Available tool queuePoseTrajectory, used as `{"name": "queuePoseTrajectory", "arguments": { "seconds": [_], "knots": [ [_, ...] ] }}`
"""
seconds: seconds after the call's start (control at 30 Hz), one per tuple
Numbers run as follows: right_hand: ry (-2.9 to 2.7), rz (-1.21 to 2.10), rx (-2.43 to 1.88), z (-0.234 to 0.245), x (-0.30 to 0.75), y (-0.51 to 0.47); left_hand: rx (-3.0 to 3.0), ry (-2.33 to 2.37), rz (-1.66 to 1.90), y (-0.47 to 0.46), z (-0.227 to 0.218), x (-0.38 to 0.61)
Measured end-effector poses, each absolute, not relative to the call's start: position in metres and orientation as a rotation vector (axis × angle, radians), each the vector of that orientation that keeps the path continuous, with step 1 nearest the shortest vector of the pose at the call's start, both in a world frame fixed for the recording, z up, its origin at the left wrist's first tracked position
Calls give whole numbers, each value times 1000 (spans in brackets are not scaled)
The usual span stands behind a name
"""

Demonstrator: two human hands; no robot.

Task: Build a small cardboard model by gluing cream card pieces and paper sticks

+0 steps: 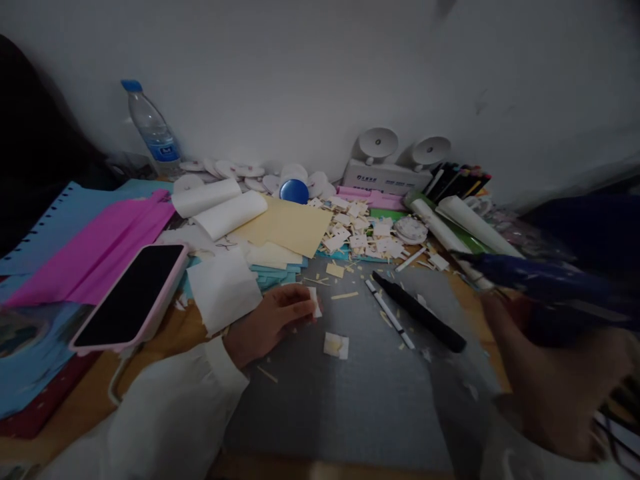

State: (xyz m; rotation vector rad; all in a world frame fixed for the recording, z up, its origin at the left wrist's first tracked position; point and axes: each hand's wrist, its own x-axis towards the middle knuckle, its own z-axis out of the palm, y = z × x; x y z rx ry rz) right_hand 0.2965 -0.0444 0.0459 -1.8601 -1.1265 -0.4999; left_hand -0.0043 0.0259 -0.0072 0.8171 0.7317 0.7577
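Observation:
My left hand (275,319) pinches a small white paper piece (315,302) between thumb and fingers above the grey mat (385,413). Just to the right of it, a small white square with a cream patch (336,346) lies flat on the mat. At the far right my right hand (560,373), smeared by motion, is wrapped round a dark blue glue gun (545,280) whose nozzle points left. A black marker (423,313) and a thin white pen (390,313) lie on the mat between the hands. Thin cream paper strips (345,295) are scattered nearby.
A phone in a pink case (133,293) lies at left on coloured paper. A water bottle (153,130) stands against the wall. Behind the mat are cream sheets (287,220), a heap of small paper cutouts (357,230), a white box (385,177) and a bundle of pens (460,181).

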Motion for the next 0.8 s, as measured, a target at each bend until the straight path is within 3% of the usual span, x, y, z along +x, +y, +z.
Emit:
{"name": "queuePoseTrajectory", "arguments": {
  "seconds": [0.2, 0.4, 0.8],
  "knots": [
    [-1404, -188, -1665, 18, 239, -39, 786, 649, 768, 25, -10, -3],
    [-1489, -145, -1697, -11, 239, -48, 735, 612, 791, 26, -15, -1],
    [-1647, -230, -1733, -12, 238, -49, 879, 619, 716, 24, -18, 0]
  ]
}}
